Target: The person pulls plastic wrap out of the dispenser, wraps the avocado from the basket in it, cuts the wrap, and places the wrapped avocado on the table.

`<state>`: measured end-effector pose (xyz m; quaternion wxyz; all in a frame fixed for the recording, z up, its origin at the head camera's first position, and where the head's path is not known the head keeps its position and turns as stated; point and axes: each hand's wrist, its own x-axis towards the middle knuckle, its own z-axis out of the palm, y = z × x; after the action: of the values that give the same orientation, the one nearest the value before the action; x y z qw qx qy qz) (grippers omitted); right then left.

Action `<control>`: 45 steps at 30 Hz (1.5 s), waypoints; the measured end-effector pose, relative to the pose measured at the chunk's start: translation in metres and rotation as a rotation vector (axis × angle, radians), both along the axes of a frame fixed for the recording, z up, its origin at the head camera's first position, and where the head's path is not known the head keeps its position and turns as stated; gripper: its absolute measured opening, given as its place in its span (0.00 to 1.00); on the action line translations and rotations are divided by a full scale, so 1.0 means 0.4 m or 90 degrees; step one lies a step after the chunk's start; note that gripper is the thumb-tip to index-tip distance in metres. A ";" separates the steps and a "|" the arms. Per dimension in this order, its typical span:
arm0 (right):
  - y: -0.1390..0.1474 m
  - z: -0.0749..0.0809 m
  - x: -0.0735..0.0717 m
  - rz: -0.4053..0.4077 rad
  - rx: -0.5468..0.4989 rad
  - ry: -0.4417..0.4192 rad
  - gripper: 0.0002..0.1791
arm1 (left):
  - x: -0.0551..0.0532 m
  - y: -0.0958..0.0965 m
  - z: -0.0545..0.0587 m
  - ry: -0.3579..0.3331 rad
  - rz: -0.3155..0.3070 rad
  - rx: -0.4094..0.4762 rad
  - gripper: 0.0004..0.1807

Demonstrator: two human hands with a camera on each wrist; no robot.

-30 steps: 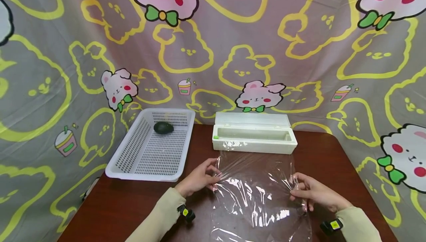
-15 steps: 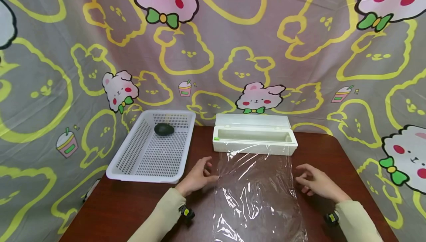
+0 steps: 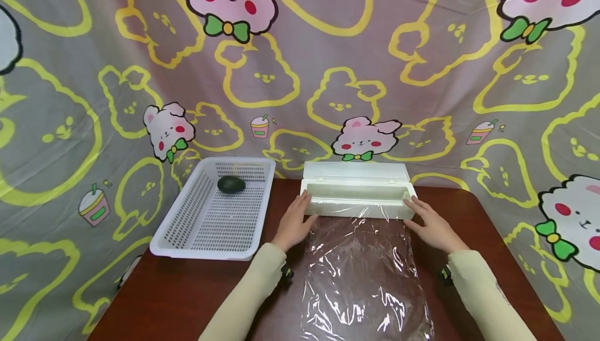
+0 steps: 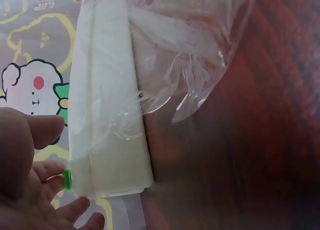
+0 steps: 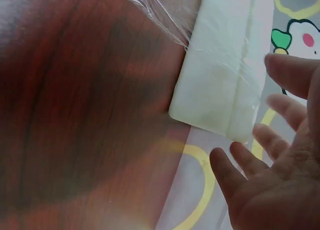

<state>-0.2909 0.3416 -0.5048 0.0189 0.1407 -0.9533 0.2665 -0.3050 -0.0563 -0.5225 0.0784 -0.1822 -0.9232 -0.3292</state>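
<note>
A white plastic-wrap dispenser box [image 3: 358,210] lies at the table's back with its lid [image 3: 356,171] up. Clear plastic wrap [image 3: 363,283] runs from its front toward me over the table, creased and shiny. My left hand [image 3: 292,225] is at the box's left end and my right hand [image 3: 432,226] at its right end. Both have their fingers spread and hold nothing. In the left wrist view a green slider [image 4: 67,180] shows beside the left fingers. In the right wrist view the right fingertips sit close to the box's end; contact is hard to tell.
A white perforated basket [image 3: 161,244] stands on the left of the brown table [image 3: 140,299], with a dark green oval fruit or vegetable [image 3: 231,184] inside. A patterned curtain [image 3: 300,44] hangs right behind the box and basket.
Both hands first pinched the wrap's side edges, then let go, and have moved forward to the box's ends. The wrap now lies looser and flatter.
</note>
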 end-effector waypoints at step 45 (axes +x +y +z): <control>-0.033 -0.013 -0.042 -0.056 0.042 0.039 0.32 | -0.026 -0.014 -0.008 0.017 0.016 -0.091 0.41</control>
<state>-0.3079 0.3283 -0.5100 0.0549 0.1073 -0.9658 0.2297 -0.3152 -0.0619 -0.5258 0.0817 -0.1805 -0.9453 -0.2590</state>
